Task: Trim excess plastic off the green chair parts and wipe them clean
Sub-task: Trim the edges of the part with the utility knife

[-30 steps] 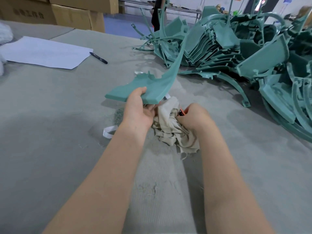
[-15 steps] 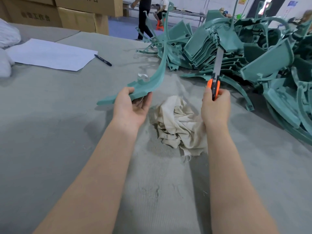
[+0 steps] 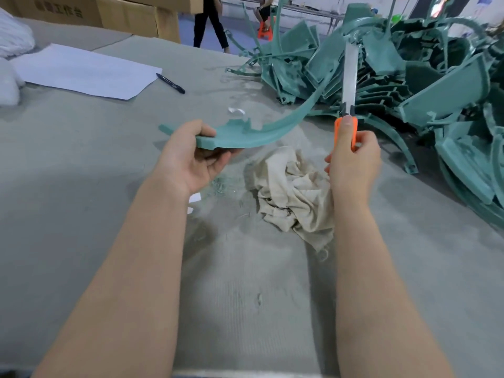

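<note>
Head view. Holding curved green chair part [image 3: 245,135] in L hand [image 3: 191,156], approx 10 o'clock of frame ctr, palm up. Thumb on top of wide flat end, fingers [image 3: 226,157] curled beneath. Kept clear of surface [image 3: 81,165], w/ thin end sweeping up twd 1 o'clock.

Gripping knife [image 3: 349,88] in R hand [image 3: 351,162], approx 2 o'clock of ctr. Wrapped tight round orange handle, thumb pressed up its front, blade upright twd 12 o'clock. Crossing part's thin end near blade base; can't tell if touching.

Below, at 5 o'clock of part: crumpled beige cloth [image 3: 291,197] on surface, betw. the two wrists. By L wrist, green shavings [image 3: 218,185] scattered.

At 1–3 o'clock, far R: big pile of green parts [image 3: 436,88]. At 10–11 o'clock: paper sheet [image 3: 84,72] w/ black pen [image 3: 170,83] just beside its R edge. Behind, at 11 o'clock: cardboard boxes [image 3: 131,15].
</note>
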Demonstrator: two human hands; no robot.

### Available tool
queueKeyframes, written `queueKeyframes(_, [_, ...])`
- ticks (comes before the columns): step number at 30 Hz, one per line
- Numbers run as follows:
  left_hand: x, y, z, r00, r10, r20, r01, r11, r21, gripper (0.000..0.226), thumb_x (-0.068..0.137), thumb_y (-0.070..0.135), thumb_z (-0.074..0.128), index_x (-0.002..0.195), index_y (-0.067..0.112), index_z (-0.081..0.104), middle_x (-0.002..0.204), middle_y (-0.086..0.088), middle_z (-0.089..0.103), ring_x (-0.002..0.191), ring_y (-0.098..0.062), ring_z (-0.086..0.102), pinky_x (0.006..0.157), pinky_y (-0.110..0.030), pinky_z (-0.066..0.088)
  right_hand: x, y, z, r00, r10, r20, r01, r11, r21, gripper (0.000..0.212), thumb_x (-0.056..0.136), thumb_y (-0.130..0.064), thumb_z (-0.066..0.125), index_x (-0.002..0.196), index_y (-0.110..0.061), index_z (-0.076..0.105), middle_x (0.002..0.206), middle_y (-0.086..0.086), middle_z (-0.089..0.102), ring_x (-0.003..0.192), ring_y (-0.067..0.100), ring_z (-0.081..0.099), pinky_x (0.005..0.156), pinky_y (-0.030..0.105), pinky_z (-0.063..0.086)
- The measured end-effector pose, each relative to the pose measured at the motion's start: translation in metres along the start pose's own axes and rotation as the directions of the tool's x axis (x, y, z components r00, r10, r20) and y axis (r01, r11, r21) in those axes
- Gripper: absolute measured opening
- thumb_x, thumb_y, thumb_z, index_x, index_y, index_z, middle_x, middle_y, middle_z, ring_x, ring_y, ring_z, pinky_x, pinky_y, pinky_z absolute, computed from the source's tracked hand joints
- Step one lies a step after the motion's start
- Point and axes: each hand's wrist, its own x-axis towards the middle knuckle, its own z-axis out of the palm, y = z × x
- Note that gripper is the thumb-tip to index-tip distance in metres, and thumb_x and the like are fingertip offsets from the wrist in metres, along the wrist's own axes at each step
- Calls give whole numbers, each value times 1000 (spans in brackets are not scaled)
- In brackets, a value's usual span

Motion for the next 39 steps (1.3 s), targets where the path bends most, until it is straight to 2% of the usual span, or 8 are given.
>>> queueKeyframes(11, [-10,11,-12,996,-86,26,82,989,120,14,86,9,45,88,3,57,69,-7,70,67,-24,73,40,-14,47,5,10,-4,998,-45,-53,44,999,-19,49,93,-60,42,64,-21,37,67,8,50,75,40,60,66,48,49])
queueKeyframes(17, [-10,11,-13,985,-145,90,135,985,105,19,87,10,41,87,1,59,74,-9,71,69,-24,73,39,-14,47,2,7,-4,996,-73,-51,75,996,37,48,91,-58,46,65,-19,38,65,9,45,72,43,55,65,54,48])
queueKeyframes(22, [-8,8,-13,983,-153,99,150,988,39,19,88,9,40,81,1,57,77,-11,70,67,-26,73,39,-15,47,0,2,-3,997,-74,-36,78,990,120,47,90,-57,50,65,-18,40,63,10,43,61,29,43,60,54,46])
queueKeyframes(25, [-7,8,-12,982,-154,108,153,988,11,21,88,9,39,80,0,57,81,-15,72,66,-25,73,41,-15,48,-2,0,-1,998,-66,-22,68,988,135,48,89,-58,50,63,-19,38,63,11,44,60,28,42,59,54,46])
queueKeyframes(29, [-6,5,-10,974,-166,153,177,983,-58,25,84,7,40,84,-3,62,90,-22,72,70,-23,73,43,-15,50,-5,1,3,993,-103,53,96,988,118,48,91,-55,51,66,-15,44,64,12,45,63,38,47,59,53,46])
queueKeyframes(33, [-5,4,-9,975,-128,179,153,979,-134,27,71,5,48,82,-6,69,93,-25,71,69,-21,73,46,-16,52,-11,1,12,971,-173,166,164,984,67,47,92,-54,52,61,-20,42,59,4,44,63,40,53,54,45,44])
queueKeyframes(36, [-4,4,-9,977,-107,184,146,965,-217,25,67,5,49,76,-7,69,95,-26,71,73,-24,74,49,-17,54,-13,3,16,953,-203,226,195,979,57,50,93,-53,53,63,-14,43,57,2,43,55,30,47,52,35,38])
queueKeyframes(39, [-4,1,-6,978,-78,191,133,947,-292,31,65,3,49,95,-1,57,98,-27,70,77,-27,74,49,-18,54,-17,1,21,931,-223,287,214,975,62,54,92,-52,54,64,-8,44,57,4,42,54,21,42,53,37,37])
